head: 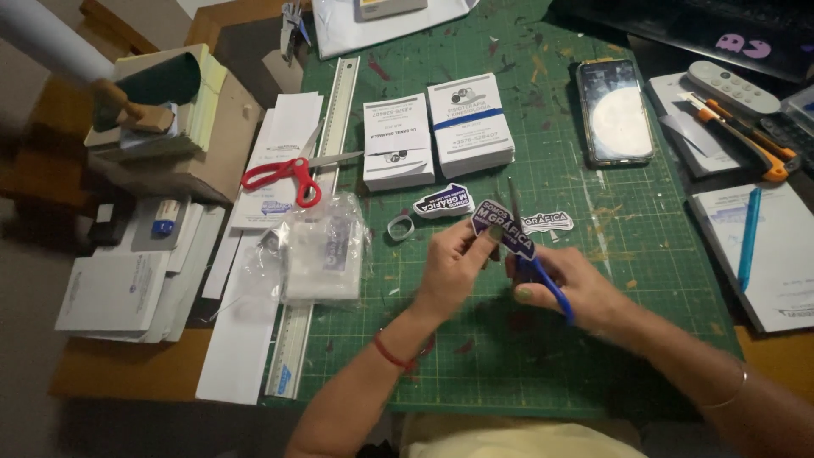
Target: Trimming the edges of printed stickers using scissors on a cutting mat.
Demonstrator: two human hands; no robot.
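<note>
Hands: left (454,263) pinches glossy sticker (502,227) | right (570,284) grips blue-handled scissors (534,263)

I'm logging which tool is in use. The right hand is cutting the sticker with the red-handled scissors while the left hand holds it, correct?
Not quite. In the head view, the right hand works blue-handled scissors on the sticker held by the left hand. The red-handled scissors lie unused by the ruler.

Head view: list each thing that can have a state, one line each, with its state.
Left hand: pinching a purple sticker.
Right hand: gripping blue scissors, blades up at the sticker.
Red scissors: shut, lying flat.
Phone: screen lit.
Utility knife: lying flat, blade state unclear.
Plastic bag: crumpled.
</note>
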